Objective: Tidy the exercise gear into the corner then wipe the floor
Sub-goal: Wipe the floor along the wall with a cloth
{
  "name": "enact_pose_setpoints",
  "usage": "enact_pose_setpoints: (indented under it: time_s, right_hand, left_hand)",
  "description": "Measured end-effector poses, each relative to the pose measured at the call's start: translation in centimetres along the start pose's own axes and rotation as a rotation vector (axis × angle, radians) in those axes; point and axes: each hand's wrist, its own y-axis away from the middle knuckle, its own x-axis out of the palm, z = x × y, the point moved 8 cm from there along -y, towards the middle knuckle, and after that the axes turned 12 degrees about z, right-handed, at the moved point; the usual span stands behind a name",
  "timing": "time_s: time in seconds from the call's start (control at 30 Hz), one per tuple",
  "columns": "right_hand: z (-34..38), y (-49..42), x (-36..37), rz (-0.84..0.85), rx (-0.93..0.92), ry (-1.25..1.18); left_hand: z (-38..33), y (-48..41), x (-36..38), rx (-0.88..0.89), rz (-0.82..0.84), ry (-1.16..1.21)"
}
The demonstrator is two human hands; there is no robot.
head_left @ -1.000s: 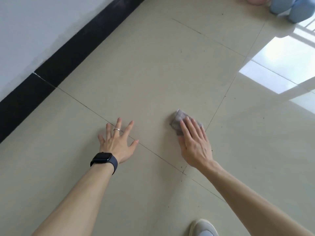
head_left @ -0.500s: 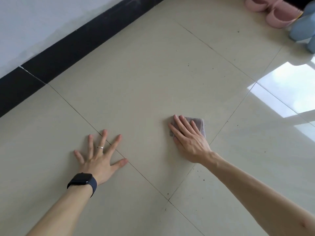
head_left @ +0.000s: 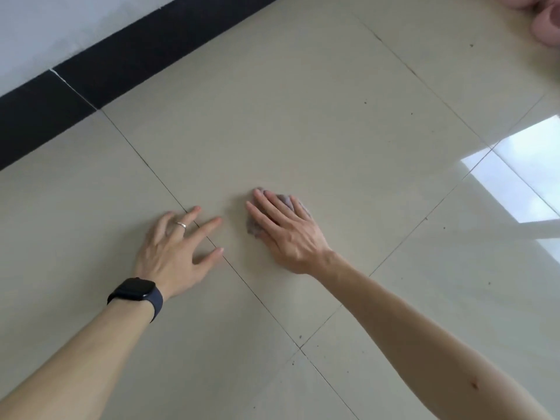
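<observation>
**A:** What was the right hand (head_left: 291,234) doing?

**B:** It lay flat on a small grey cloth (head_left: 284,201), fingers straight and close together, pressing it to the floor (head_left: 303,116). Nothing was gripped. The cloth sat under the palm and fingers, with scraps of it showing between the fingers and beside the thumb.

**A:** Why flat and not bunched in a fist?

**B:** My guess is that a flat palm spread the push over the whole cloth, so more of it rubbed the tile.

**A:** And the left hand (head_left: 174,253)?

**B:** It was near the right hand but apart from it, fingers fanned wide on the tile and holding nothing. It lay across a grout line (head_left: 242,283), with a watch (head_left: 136,294) on the wrist. I took it for a prop, bearing the weight of someone leaning low.

**A:** Where was the exercise gear?

**B:** Well beyond the right hand's fingertips and off to its right, some pink rounded things (head_left: 545,28) were cut by the edge. I could not tell what they were. If they were the gear, it was already set aside, and this was the wiping half of the task.

**A:** How much was left to wipe?

**B:** Dark specks (head_left: 365,102) dotted the tile ahead of both hands, and there were more back beside the forearms. Plenty looked unwiped to me.
</observation>
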Motion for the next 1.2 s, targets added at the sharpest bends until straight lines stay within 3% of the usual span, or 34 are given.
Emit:
enact_pose_setpoints:
  time_s: [0.03,0.07,0.17,0.23,0.27,0.33,0.4,0.47,0.53,0.63,0.7,0.77,0.87,0.93,1.0,1.1,1.13,1.2]
  right_hand:
    - [-1.6,-0.1,-0.6,0.012,-0.030,0.033]
    - [-4.6,-0.6,-1.9,-0.006,0.059,0.051]
    - [-15.4,-2.2,-5.9,-0.094,0.607,-0.105]
    - [-16.7,-3.7,-6.8,-0.142,0.779,-0.195]
    - [-15.1,-5.2,-6.6,-0.154,0.755,-0.188]
    - [-9.5,-8.0,-5.5,-0.138,0.517,-0.113]
    - [-4.3,-9.6,-3.9,-0.067,0.211,0.031]
    - [-3.8,-11.5,-4.5,-0.019,0.044,0.085]
    - [-7.8,-14.3,-6.6,-0.040,0.128,0.052]
    - [-15.8,-18.9,-10.8,-0.120,0.535,-0.107]
    - [-17.5,-21.0,-12.2,-0.165,0.778,-0.217]
    - [-13.8,-23.9,-11.9,-0.173,0.744,-0.227]
    - [-4.6,-27.6,-10.4,-0.082,0.261,-0.083]
    - [-4.8,-29.1,-10.7,-0.020,0.134,-0.062]
    - [-9.7,-30.5,-12.7,-0.091,0.323,-0.101]
    - [-16.9,-31.2,-15.5,-0.182,0.786,-0.227]
    - [-17.2,-31.8,-16.0,-0.206,0.857,-0.253]
    - [-13.9,-34.0,-15.8,-0.244,0.799,-0.259]
  left_hand:
    - [0.5,-0.1,-1.1,0.019,-0.056,0.023]
    - [1.7,-0.6,-2.1,0.007,-0.100,0.032]
    - [7.4,-3.4,-5.1,-0.190,-0.176,0.059]
    - [11.4,-5.7,-5.7,-0.318,-0.083,0.089]
    - [12.7,-6.5,-5.4,-0.351,-0.027,0.088]
    - [13.8,-7.6,-4.6,-0.339,-0.016,0.093]
    - [13.6,-7.7,-4.5,-0.301,-0.136,0.124]
    - [13.7,-7.7,-4.6,-0.297,-0.210,0.120]
    - [14.0,-8.0,-4.7,-0.292,-0.234,0.109]
    - [14.2,-8.8,-4.3,-0.291,-0.241,0.094]
    - [13.9,-9.3,-4.2,-0.281,-0.239,0.081]
    - [13.9,-9.5,-4.3,-0.272,-0.223,0.086]
    - [14.1,-9.0,-4.1,-0.279,-0.213,0.094]
    - [14.3,-8.8,-4.1,-0.280,-0.211,0.087]
    - [14.4,-8.7,-4.2,-0.268,-0.211,0.082]
    - [14.2,-8.9,-4.2,-0.256,-0.225,0.079]
    - [14.3,-9.2,-4.3,-0.254,-0.227,0.079]
    - [14.5,-9.8,-4.5,-0.250,-0.212,0.085]
